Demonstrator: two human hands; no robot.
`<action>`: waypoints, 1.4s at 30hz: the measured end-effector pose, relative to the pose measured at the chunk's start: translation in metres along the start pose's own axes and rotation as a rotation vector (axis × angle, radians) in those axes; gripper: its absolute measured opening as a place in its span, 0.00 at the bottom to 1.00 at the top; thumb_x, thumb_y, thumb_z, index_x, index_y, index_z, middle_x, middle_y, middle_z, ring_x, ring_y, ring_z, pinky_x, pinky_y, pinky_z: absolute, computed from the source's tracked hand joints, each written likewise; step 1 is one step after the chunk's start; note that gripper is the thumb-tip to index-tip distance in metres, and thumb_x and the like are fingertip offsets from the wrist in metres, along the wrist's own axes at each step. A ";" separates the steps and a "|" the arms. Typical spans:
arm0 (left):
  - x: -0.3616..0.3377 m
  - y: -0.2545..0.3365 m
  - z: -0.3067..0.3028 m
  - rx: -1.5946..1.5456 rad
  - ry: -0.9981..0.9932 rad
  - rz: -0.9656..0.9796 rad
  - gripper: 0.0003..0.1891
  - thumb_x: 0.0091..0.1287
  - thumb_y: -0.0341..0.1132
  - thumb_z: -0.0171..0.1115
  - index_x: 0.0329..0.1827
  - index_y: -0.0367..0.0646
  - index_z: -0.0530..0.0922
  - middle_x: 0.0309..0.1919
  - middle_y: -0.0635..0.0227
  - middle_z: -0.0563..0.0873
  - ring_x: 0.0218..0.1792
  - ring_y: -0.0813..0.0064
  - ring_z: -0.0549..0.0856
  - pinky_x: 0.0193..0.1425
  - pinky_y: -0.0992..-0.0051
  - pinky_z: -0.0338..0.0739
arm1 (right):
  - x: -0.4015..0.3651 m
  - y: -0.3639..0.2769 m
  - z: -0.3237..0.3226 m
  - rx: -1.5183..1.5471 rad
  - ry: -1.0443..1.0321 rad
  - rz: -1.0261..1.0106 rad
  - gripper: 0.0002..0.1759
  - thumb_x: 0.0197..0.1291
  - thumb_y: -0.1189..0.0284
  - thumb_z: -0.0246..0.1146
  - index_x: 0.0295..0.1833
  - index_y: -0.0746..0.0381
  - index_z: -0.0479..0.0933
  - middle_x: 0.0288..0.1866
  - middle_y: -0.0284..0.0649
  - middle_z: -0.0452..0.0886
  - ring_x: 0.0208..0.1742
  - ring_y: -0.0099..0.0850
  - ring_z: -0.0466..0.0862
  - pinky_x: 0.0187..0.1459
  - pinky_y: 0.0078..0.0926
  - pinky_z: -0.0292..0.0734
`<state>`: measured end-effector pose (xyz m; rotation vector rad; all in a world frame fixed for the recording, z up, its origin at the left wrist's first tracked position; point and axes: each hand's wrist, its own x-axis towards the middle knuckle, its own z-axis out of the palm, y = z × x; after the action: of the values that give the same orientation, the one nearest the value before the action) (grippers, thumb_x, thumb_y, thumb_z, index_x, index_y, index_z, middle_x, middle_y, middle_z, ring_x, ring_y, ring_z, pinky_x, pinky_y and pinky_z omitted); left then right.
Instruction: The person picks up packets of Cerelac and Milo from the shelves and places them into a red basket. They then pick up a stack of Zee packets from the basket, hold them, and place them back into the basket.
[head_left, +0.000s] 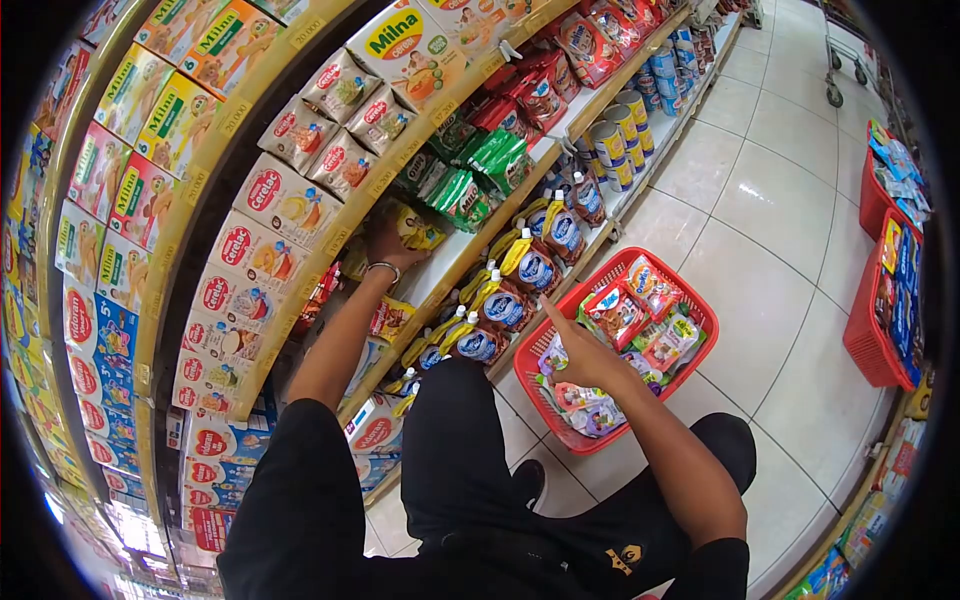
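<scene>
My left hand (pixel 386 248), with a bracelet at the wrist, reaches into a shaded shelf gap. It closes around a yellow packet (pixel 424 230); its fingers are partly hidden. Green Milo pouches (pixel 468 198) lie just beyond on the same shelf. My right hand (pixel 578 350) hangs over the near left rim of a red basket (pixel 704 372), empty, its index finger stretched toward the shelf. In the basket are a red packet (pixel 612 314) and several colourful snack packs (pixel 668 343).
Brown pouches with yellow tops (pixel 534 270) line the lower shelf. Cerelac boxes (pixel 238 248) and Milna boxes (pixel 140 200) fill the left shelves. Across the tiled aisle (pixel 765 290) stand filled red baskets (pixel 868 330). Cart wheels (pixel 834 95) show at the far end.
</scene>
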<state>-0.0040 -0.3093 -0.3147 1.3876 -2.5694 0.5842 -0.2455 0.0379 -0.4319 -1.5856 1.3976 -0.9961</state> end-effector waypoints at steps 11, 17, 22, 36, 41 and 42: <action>0.025 -0.014 0.006 0.009 -0.020 0.076 0.70 0.26 0.63 0.85 0.77 0.40 0.62 0.76 0.50 0.64 0.77 0.50 0.61 0.80 0.58 0.55 | -0.005 -0.001 0.000 -0.032 -0.009 0.000 0.71 0.44 0.78 0.79 0.84 0.54 0.33 0.74 0.64 0.65 0.75 0.56 0.66 0.74 0.45 0.64; 0.012 -0.020 -0.014 -0.064 -0.042 0.119 0.72 0.25 0.60 0.87 0.78 0.40 0.59 0.76 0.50 0.63 0.77 0.51 0.60 0.81 0.59 0.54 | -0.008 0.000 -0.003 -0.023 -0.028 0.021 0.72 0.44 0.77 0.79 0.84 0.53 0.33 0.74 0.63 0.64 0.75 0.55 0.67 0.74 0.44 0.65; -0.004 -0.055 -0.005 0.131 -0.392 -0.229 0.70 0.27 0.53 0.88 0.78 0.39 0.57 0.76 0.49 0.63 0.76 0.53 0.63 0.79 0.63 0.60 | -0.006 0.003 -0.006 -0.019 -0.015 0.022 0.72 0.43 0.78 0.79 0.84 0.51 0.33 0.74 0.61 0.65 0.75 0.54 0.67 0.73 0.44 0.66; -0.006 -0.089 0.011 0.410 -0.565 -0.154 0.79 0.28 0.56 0.87 0.82 0.40 0.43 0.79 0.47 0.57 0.78 0.47 0.58 0.81 0.56 0.56 | -0.002 0.035 0.013 0.022 -0.030 -0.010 0.71 0.43 0.77 0.79 0.84 0.51 0.36 0.70 0.66 0.69 0.72 0.58 0.70 0.71 0.46 0.67; -0.001 -0.085 -0.004 0.274 -0.416 -0.038 0.68 0.30 0.52 0.87 0.81 0.54 0.57 0.76 0.52 0.64 0.77 0.52 0.62 0.81 0.59 0.59 | -0.008 0.042 0.008 -0.147 -0.173 0.251 0.60 0.37 0.72 0.77 0.79 0.59 0.56 0.63 0.63 0.76 0.64 0.54 0.78 0.62 0.43 0.77; -0.004 -0.071 -0.015 0.269 -0.423 -0.015 0.68 0.30 0.52 0.87 0.81 0.54 0.57 0.76 0.52 0.64 0.77 0.52 0.62 0.81 0.59 0.59 | -0.009 0.039 0.006 -0.211 -0.235 0.280 0.53 0.36 0.71 0.78 0.73 0.60 0.64 0.58 0.61 0.80 0.61 0.53 0.81 0.59 0.44 0.79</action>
<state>0.0565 -0.3355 -0.2837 1.7838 -2.8820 0.7230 -0.2554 0.0442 -0.4705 -1.5442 1.5439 -0.4941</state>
